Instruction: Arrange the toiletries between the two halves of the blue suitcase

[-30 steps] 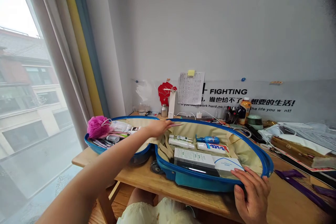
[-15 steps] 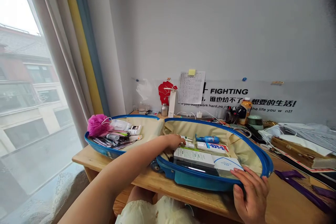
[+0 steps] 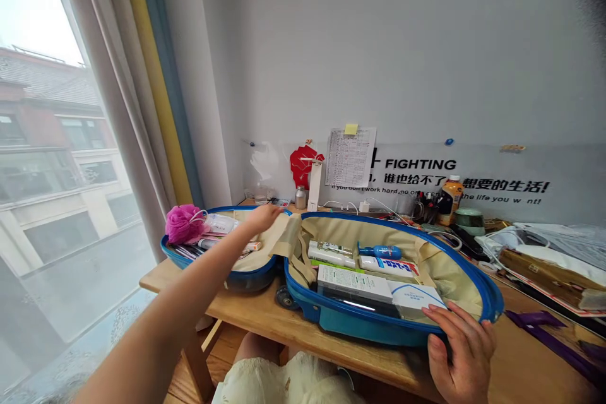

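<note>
A blue suitcase (image 3: 379,328) lies opened out on the wooden desk. Over its left half, my left hand (image 3: 264,218) hangs near the hinge, slightly smeared; its fingers do not show clearly. Resting at the front right rim, my right hand (image 3: 461,344) has its fingers stretched out by a white box with a blue line (image 3: 414,297). In the right half lie another white box (image 3: 354,281), a toothpaste tube (image 3: 389,265), a blue bottle (image 3: 386,252) and a white tube (image 3: 331,256). A pink bath puff (image 3: 184,223) and small packets fill the left half's far-left end.
Behind the suitcase stand a small silver jar (image 3: 300,197) and a white upright stand (image 3: 314,186). To the right are an orange-labelled bottle (image 3: 451,199), a brown case (image 3: 544,271) and purple wrappers (image 3: 553,341). A curtain (image 3: 123,107) hangs at the left.
My left hand has left the small items in the suitcase's right half and moved left, rising over the left half. My right hand stays at the rim. The view has shifted slightly.
</note>
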Tool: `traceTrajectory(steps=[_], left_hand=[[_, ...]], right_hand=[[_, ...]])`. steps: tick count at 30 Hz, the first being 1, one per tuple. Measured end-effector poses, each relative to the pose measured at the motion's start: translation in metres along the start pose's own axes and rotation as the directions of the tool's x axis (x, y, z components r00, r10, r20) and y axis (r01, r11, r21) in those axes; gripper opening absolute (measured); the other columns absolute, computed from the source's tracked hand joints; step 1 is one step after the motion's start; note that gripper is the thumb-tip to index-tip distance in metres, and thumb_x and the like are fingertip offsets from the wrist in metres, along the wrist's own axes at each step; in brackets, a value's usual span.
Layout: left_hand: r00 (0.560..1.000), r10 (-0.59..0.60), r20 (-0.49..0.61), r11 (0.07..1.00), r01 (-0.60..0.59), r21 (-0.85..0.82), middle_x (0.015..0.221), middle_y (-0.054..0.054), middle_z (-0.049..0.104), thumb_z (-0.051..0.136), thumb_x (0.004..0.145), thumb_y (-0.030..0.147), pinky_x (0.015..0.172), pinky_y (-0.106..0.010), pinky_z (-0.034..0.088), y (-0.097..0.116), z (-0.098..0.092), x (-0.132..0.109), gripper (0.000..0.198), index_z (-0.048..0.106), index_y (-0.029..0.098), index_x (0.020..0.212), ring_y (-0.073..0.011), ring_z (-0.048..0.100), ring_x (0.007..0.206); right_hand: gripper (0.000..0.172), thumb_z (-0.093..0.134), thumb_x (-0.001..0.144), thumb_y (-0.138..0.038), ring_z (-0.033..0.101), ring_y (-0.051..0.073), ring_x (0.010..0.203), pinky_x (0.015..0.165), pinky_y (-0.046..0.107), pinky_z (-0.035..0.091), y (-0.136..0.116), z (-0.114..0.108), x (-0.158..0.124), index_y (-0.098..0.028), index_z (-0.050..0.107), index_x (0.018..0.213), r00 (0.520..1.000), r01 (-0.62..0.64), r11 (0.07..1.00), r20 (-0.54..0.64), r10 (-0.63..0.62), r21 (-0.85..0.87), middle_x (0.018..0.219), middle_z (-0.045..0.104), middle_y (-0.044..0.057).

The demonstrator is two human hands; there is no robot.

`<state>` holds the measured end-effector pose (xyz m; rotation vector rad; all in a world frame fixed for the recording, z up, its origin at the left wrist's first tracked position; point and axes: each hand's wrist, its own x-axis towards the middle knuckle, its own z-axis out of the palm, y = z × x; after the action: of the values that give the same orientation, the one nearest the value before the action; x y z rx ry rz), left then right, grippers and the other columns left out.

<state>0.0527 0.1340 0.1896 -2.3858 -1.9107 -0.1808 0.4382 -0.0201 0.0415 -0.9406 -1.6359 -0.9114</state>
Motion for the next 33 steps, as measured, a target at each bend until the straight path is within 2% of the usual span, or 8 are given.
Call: traceTrajectory(steps=[2,5,10,14,18,25,30,33], left_hand=[[0.994,-0.103,0.048,0.993,0.1,0.066,0.119,-0.009,0.068,0.021,0.099,0.034,0.103,-0.04,0.039,-0.045,0.0,-0.011,0.048,0.065,0.021,0.115,-0.023,0.059,0.116],[0.967,-0.227,0.114,0.964,0.207,0.165,0.127,-0.014,0.063,0.037,0.092,0.027,0.096,-0.045,0.044,-0.101,0.004,-0.034,0.038,0.061,0.021,0.121,-0.028,0.06,0.115],[0.942,-0.259,0.212,0.942,0.198,0.269,0.126,-0.013,0.064,0.054,0.081,0.021,0.089,-0.04,0.047,-0.145,0.014,-0.059,0.042,0.061,0.026,0.122,-0.029,0.062,0.112],[0.945,-0.221,0.242,0.939,0.139,0.315,0.124,-0.01,0.065,0.051,0.085,0.019,0.091,-0.04,0.046,-0.151,0.02,-0.059,0.033,0.065,0.027,0.114,-0.0275,0.061,0.112],[0.941,-0.218,0.26,0.929,0.118,0.35,0.117,-0.01,0.066,0.054,0.09,0.027,0.091,-0.043,0.048,-0.15,0.023,-0.051,0.023,0.064,0.019,0.11,-0.0237,0.061,0.107],[0.945,-0.227,0.238,0.92,0.128,0.371,0.111,-0.007,0.063,0.055,0.091,0.04,0.09,-0.044,0.05,-0.145,0.025,-0.049,0.032,0.06,0.015,0.111,-0.0196,0.061,0.101],[0.961,-0.208,0.184,0.931,0.137,0.339,0.112,-0.012,0.066,0.054,0.091,0.03,0.088,-0.041,0.05,-0.141,0.024,-0.056,0.024,0.062,0.014,0.108,-0.0229,0.063,0.103],[0.972,-0.211,0.108,0.936,0.169,0.31,0.109,-0.016,0.067,0.042,0.094,0.024,0.083,-0.037,0.049,-0.133,0.017,-0.059,0.026,0.06,0.014,0.109,-0.0266,0.065,0.101]], right_hand=[[0.024,0.039,0.089,-0.027,0.058,0.025,0.1,0.103,0.047,0.029,0.0,0.0,0.0,-0.021,0.06,0.1,1.0,-0.008,1.0,0.001,0.008,0.002,0.089,0.064,0.007],[0.024,0.038,0.089,-0.026,0.057,0.026,0.1,0.101,0.048,0.03,0.0,0.0,0.002,-0.02,0.059,0.1,1.0,0.007,1.0,0.004,-0.007,-0.008,0.09,0.064,0.009],[0.024,0.038,0.09,-0.026,0.057,0.025,0.099,0.103,0.048,0.028,-0.001,0.0,0.004,-0.019,0.06,0.098,1.0,0.022,1.0,-0.006,-0.022,-0.011,0.089,0.063,0.009],[0.023,0.04,0.089,-0.026,0.058,0.025,0.099,0.103,0.047,0.028,0.0,0.001,0.002,-0.02,0.06,0.098,1.0,0.009,1.0,-0.01,-0.009,0.002,0.089,0.064,0.008],[0.023,0.039,0.089,-0.027,0.059,0.024,0.097,0.103,0.047,0.029,0.002,0.001,-0.001,-0.021,0.059,0.099,1.0,0.011,1.0,0.006,-0.011,-0.015,0.089,0.064,0.007],[0.024,0.038,0.089,-0.028,0.059,0.024,0.098,0.103,0.046,0.029,0.003,0.0,-0.002,-0.022,0.059,0.101,1.0,0.006,1.0,0.013,-0.005,-0.027,0.089,0.064,0.007],[0.024,0.039,0.089,-0.028,0.059,0.025,0.098,0.103,0.046,0.029,0.002,-0.001,-0.001,-0.022,0.059,0.1,1.0,0.006,0.999,0.01,-0.005,-0.032,0.088,0.064,0.007],[0.023,0.039,0.089,-0.026,0.059,0.025,0.098,0.102,0.046,0.03,0.0,0.0,0.001,-0.021,0.059,0.1,1.0,0.004,1.0,-0.003,-0.004,-0.014,0.088,0.064,0.007]])
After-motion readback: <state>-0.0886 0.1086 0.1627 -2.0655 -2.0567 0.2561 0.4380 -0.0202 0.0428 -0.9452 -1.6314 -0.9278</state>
